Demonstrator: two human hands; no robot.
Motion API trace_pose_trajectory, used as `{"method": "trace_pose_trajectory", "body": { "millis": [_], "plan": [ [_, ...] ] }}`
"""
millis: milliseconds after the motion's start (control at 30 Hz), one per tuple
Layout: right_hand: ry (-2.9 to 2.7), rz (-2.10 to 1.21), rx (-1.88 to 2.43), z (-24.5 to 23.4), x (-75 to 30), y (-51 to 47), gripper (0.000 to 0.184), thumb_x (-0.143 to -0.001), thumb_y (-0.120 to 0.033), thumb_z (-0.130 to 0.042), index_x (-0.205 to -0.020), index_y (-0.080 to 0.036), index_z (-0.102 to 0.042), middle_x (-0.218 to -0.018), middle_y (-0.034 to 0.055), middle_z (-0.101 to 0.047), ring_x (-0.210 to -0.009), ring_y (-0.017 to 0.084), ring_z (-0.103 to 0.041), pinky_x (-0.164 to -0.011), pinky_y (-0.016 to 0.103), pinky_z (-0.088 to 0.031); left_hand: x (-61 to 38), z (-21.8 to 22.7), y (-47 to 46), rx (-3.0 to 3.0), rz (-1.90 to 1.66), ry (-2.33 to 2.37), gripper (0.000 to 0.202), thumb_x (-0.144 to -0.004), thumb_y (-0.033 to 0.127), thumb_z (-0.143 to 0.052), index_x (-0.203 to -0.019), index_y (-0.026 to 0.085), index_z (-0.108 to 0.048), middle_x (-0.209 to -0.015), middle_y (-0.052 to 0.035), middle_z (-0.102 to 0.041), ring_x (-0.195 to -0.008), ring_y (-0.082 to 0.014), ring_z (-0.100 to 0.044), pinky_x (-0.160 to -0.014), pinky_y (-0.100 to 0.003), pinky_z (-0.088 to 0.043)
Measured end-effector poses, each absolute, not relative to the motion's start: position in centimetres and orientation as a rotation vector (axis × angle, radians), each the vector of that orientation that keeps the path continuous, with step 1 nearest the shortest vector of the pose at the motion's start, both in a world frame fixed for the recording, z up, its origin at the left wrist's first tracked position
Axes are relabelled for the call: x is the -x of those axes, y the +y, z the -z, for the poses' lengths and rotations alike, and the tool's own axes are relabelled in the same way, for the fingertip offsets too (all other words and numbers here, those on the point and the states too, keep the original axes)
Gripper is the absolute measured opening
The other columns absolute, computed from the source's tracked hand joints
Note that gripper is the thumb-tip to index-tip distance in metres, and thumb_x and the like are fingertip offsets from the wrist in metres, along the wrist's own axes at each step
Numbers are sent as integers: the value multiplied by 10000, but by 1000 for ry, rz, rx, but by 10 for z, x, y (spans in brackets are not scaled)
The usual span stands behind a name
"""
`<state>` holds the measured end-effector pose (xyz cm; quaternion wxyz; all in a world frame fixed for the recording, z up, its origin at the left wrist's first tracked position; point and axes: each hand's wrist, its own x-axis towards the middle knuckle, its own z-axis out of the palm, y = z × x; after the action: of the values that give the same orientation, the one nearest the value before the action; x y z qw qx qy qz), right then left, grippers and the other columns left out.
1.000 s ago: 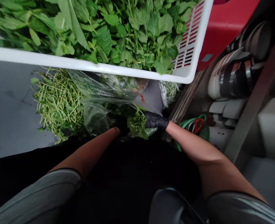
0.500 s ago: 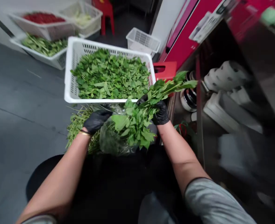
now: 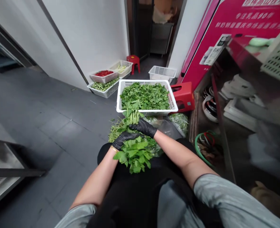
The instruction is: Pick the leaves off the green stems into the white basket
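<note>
A bunch of leafy greens [image 3: 136, 153] is held between my two black-gloved hands over my lap, its broad leaves toward me and more stems and leaves sticking out on the far side. My left hand [image 3: 125, 139] is closed around the bunch from the left. From the right, my right hand [image 3: 144, 127] grips the bunch just beyond it, near the stems. Right past the hands stands a white plastic basket [image 3: 147, 112] filled with picked green leaves [image 3: 144, 96]. Loose cut stems [image 3: 114, 131] lie in a pile beside my left hand, partly hidden by it.
Bagged greens [image 3: 180, 122] lie right of my hands. A red stool [image 3: 184, 95] lies by the basket. Farther off are crates with red peppers [image 3: 103, 73] and green vegetables [image 3: 105, 85], plus another white basket [image 3: 162, 72]. A metal shelf [image 3: 222, 126] runs along the right.
My view has lifted and swung left. My left hand has come from the stem pile to the bunch. The bunch, earlier in my right hand pointing right, now points away from me between both hands.
</note>
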<state>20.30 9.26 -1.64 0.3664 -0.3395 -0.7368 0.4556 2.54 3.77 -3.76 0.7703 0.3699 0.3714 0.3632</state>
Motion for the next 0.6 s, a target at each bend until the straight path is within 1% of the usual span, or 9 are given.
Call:
{"method": "trace_pose_trajectory", "body": {
  "millis": [67, 100, 167, 233, 333, 400, 500, 600],
  "plan": [
    [-1934, -1280, 829, 6, -210, 90, 618, -807, -697, -699, -1191, -214, -735, -1193, 82, -750, -1243, 296, -633, -1173, 488, -415, -18, 35, 35, -791, -793, 819, 299, -634, 151, -888, -926, 168, -827, -927, -86, -821, -1144, -402, -718, -996, -497, -584],
    [-1928, -1353, 817, 1, -214, 87, 587, -811, -665, -720, -1184, -212, -740, -1188, 75, -754, -1204, 284, -656, -1140, 475, -452, -16, 32, 33, -766, -813, 826, 262, -652, 168, -877, -908, 164, -822, -911, -90, -820, -1119, -398, -729, -984, -499, -591],
    [-1818, -1498, 818, -5, -224, 78, 551, -814, -609, -749, -1186, -203, -744, -1185, 76, -757, -1109, 259, -696, -1000, 422, -547, -13, 26, 29, -698, -839, 825, 226, -675, 183, -858, -894, 150, -811, -912, -108, -818, -1079, -388, -745, -973, -503, -599],
    [-1622, -1570, 845, -9, -231, 69, 521, -827, -561, -755, -1201, -200, -742, -1180, 82, -760, -1049, 236, -712, -853, 342, -577, -11, 18, 26, -636, -829, 837, 214, -689, 168, -837, -898, 140, -803, -920, -116, -817, -1024, -371, -763, -952, -497, -612],
    [-1387, -1559, 863, -10, -229, 59, 462, -860, -533, -719, -1178, -200, -758, -1091, 76, -780, -957, 202, -718, -751, 282, -549, -11, 10, 26, -587, -836, 892, 266, -680, 108, -810, -942, 149, -802, -905, -90, -818, -951, -341, -779, -925, -477, -626],
    [-1291, -1498, 889, -11, -222, 58, 426, -835, -531, -735, -1080, -186, -786, -989, 64, -787, -840, 180, -706, -696, 269, -528, -14, 7, 27, -566, -880, 921, 281, -660, 75, -805, -928, 157, -798, -886, -71, -816, -962, -334, -777, -937, -462, -623],
    [-1243, -1401, 936, -13, -214, 63, 368, -778, -502, -783, -911, -160, -803, -844, 51, -774, -715, 156, -667, -639, 255, -502, -20, 8, 31, -522, -975, 914, 203, -680, 121, -828, -872, 165, -782, -883, -57, -812, -1042, -334, -757, -978, -449, -604],
    [-1277, -1344, 925, -20, -219, 70, 371, -794, -513, -760, -884, -156, -806, -829, 53, -774, -669, 135, -637, -599, 233, -483, -23, 11, 37, -499, -1076, 900, 224, -729, 177, -832, -946, 174, -780, -918, -45, -812, -1066, -309, -751, -988, -442, -598]
  ]
}}
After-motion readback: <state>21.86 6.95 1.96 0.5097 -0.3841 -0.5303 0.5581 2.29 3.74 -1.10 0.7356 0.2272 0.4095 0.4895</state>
